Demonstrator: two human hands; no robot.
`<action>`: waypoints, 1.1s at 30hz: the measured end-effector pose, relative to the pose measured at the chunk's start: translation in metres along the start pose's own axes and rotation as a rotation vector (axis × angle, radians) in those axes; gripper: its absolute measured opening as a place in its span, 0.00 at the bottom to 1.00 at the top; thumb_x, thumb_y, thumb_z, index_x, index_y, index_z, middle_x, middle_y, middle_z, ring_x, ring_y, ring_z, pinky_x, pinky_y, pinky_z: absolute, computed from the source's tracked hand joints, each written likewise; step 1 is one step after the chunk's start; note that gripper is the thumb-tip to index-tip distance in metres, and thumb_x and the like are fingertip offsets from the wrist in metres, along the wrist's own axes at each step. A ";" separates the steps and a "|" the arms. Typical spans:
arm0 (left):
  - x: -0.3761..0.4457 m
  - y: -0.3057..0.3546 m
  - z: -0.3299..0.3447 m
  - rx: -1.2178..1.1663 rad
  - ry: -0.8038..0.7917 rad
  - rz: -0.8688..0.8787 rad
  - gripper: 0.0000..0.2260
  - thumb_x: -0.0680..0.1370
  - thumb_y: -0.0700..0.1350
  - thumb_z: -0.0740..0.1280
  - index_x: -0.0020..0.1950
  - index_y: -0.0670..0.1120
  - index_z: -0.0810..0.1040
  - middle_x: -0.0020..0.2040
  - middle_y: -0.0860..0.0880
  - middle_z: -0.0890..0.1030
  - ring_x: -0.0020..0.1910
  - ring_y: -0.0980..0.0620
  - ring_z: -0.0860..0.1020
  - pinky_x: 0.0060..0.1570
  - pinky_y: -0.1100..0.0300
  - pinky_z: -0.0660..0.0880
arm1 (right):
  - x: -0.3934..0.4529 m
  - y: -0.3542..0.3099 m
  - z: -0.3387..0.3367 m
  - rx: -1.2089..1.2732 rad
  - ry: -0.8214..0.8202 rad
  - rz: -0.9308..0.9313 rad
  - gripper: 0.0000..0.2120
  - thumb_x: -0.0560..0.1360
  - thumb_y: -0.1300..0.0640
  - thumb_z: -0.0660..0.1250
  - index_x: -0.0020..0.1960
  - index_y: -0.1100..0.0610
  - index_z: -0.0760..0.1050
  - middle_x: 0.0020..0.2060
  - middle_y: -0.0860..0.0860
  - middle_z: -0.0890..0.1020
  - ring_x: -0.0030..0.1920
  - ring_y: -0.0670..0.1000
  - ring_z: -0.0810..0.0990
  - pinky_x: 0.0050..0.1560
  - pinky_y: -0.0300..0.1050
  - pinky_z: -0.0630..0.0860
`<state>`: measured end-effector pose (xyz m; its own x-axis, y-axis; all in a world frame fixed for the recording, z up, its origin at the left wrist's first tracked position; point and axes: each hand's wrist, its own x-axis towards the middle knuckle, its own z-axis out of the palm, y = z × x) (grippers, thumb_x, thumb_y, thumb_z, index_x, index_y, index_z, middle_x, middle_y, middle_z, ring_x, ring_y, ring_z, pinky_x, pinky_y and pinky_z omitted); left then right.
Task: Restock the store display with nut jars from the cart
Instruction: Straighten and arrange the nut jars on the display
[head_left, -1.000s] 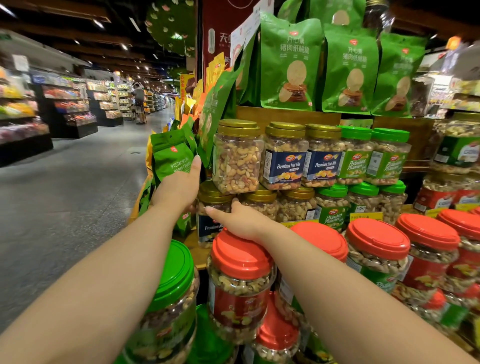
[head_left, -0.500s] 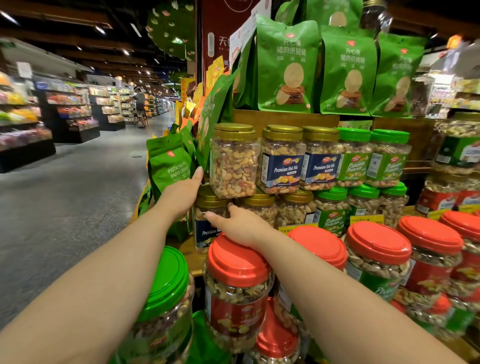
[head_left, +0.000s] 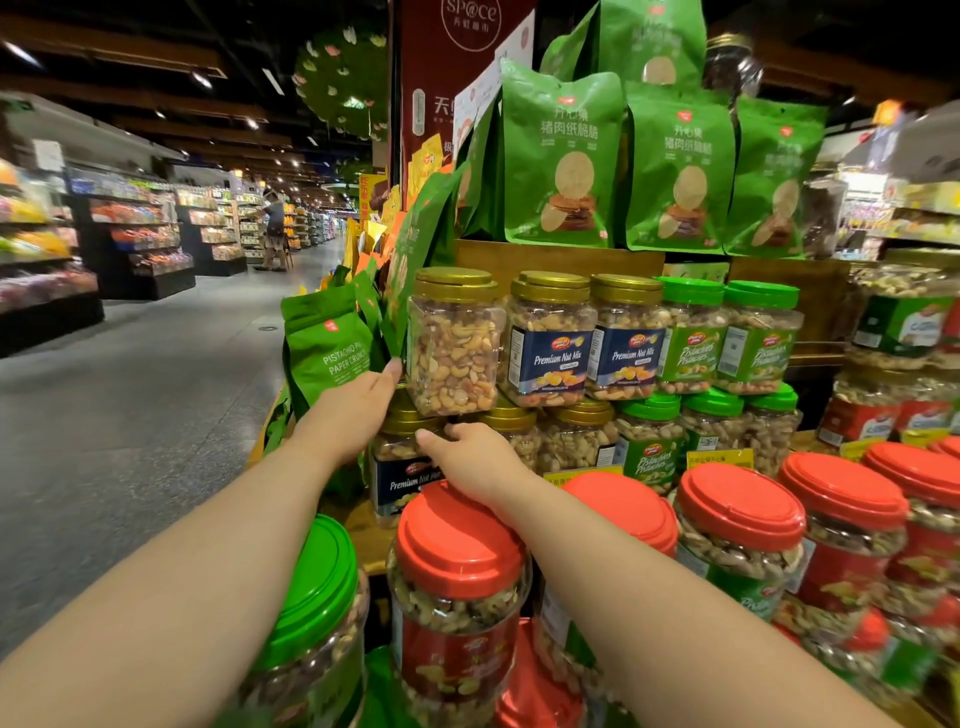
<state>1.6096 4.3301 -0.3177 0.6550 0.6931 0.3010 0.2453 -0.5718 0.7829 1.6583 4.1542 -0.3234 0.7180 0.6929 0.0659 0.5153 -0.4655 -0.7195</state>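
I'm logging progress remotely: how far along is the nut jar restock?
Done: gold-lid jars and green-lid jars fill two display tiers. In hand: both the left hand and right hand are at the end gold-lid jar, seemingly settling it. Left: red-lid jars and a green-lid jar in the foreground, apparently in the cart.

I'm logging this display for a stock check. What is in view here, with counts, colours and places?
Premium Nut Mix jars: three on the upper row, gold lids, the left one turned label-away; at least three more below.
Pistachios jars: two on the upper row, green lids, right of the gold ones; three below.
Red-lidded nut jars: several, foreground and right.
Green-lidded nut jar: one, bottom left.
Green snack bags: three facing front on the top shelf, more beside.
Pistachio Paper Crunch bag: one, green, left of the jars.
Left hand: at the left side of the turned jar.
Right hand: reaching under that jar.
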 end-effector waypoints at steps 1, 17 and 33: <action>-0.003 0.000 0.001 0.065 -0.033 0.038 0.22 0.88 0.49 0.47 0.83 0.49 0.57 0.78 0.42 0.68 0.73 0.40 0.70 0.67 0.49 0.68 | 0.001 0.002 0.000 0.027 0.025 0.003 0.25 0.82 0.40 0.60 0.66 0.59 0.77 0.63 0.57 0.80 0.65 0.57 0.76 0.65 0.50 0.70; -0.009 0.000 -0.001 0.105 -0.156 0.230 0.39 0.74 0.75 0.44 0.80 0.60 0.63 0.71 0.43 0.77 0.70 0.42 0.74 0.67 0.52 0.71 | -0.008 0.019 -0.082 0.057 0.370 -0.173 0.13 0.78 0.52 0.62 0.51 0.54 0.85 0.46 0.51 0.87 0.49 0.53 0.85 0.54 0.59 0.82; -0.013 0.004 0.002 0.188 -0.197 0.197 0.47 0.69 0.82 0.40 0.83 0.60 0.55 0.78 0.45 0.69 0.75 0.43 0.69 0.74 0.49 0.66 | 0.003 0.038 -0.092 0.188 0.044 -0.218 0.19 0.84 0.57 0.61 0.74 0.50 0.72 0.66 0.45 0.80 0.47 0.48 0.87 0.57 0.53 0.83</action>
<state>1.6034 4.3177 -0.3198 0.8241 0.4735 0.3110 0.2160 -0.7701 0.6003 1.7227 4.0877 -0.2867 0.6216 0.7389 0.2601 0.5669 -0.1953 -0.8003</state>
